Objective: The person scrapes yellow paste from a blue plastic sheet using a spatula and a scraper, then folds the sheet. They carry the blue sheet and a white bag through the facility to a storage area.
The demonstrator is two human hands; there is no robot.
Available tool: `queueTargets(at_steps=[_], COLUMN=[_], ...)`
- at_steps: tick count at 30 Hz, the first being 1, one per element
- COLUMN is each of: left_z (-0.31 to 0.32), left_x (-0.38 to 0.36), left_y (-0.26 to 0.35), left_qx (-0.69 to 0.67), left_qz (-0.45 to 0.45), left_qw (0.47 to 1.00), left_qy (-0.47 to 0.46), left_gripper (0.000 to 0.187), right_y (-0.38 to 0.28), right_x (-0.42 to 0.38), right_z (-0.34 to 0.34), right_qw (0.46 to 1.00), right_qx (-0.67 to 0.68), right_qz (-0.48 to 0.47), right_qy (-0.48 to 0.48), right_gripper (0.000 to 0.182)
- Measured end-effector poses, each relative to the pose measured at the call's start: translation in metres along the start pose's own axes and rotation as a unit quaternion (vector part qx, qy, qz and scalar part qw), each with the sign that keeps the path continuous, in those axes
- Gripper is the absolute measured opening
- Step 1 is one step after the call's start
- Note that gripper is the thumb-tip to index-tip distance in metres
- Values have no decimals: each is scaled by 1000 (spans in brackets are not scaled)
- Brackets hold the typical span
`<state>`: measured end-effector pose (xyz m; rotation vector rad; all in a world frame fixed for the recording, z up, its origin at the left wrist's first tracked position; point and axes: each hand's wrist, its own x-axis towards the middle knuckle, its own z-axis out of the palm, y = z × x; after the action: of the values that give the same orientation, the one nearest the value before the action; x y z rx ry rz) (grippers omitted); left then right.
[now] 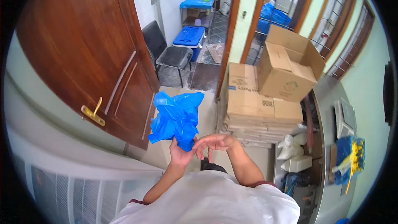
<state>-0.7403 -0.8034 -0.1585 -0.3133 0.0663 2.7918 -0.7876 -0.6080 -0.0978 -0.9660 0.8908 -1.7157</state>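
A crumpled blue plastic bag (pixel 176 116) puffs up in front of me. My left hand (pixel 180 154) is closed around its gathered lower end, with the thumb pointing up along the plastic. Just to the right, my right hand (pixel 214 143) hangs with its fingers apart and loosely bent, holding nothing. Its fingertips come right up to the bag's lower edge beside the left hand.
A brown wooden door (pixel 87 37) stands ajar at left. Flattened cartons (pixel 248 99) are piled at right, topped by an open cardboard box (pixel 286 74). Beyond the doorway are a black chair (pixel 176 57) and a blue cooler (pixel 190 36). A steel counter (pixel 331 166) runs along the right wall.
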Motion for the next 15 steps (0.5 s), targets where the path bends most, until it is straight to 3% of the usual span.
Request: queueTargets(at_steps=[2, 5, 8, 11, 14, 15], left_z=[14, 34, 64, 56, 54, 64], left_x=[49, 106, 163, 258, 357, 381], left_y=[22, 62, 97, 145, 196, 210], left_qx=[-8, -45, 19, -25, -120, -96], left_qz=[45, 54, 18, 6, 14, -5], left_qw=[999, 997, 995, 995, 993, 995], left_qy=[21, -34, -93, -96, 3, -25], left_gripper=[43, 41, 42, 44, 46, 46], right_y=[-27, -60, -89, -111, -130, -139], right_x=[32, 65, 91, 130, 174, 184], right_z=[-49, -124, -204, -284, -357, -381], right_qw=[1000, 999, 1000, 1000, 1000, 1000], right_qx=[-3, -4, 10, 17, 9, 20], right_qz=[11, 35, 25, 15, 1, -14], right_qy=[-26, -30, -5, -1, 1, 5], right_gripper=[106, 105, 105, 107, 108, 106])
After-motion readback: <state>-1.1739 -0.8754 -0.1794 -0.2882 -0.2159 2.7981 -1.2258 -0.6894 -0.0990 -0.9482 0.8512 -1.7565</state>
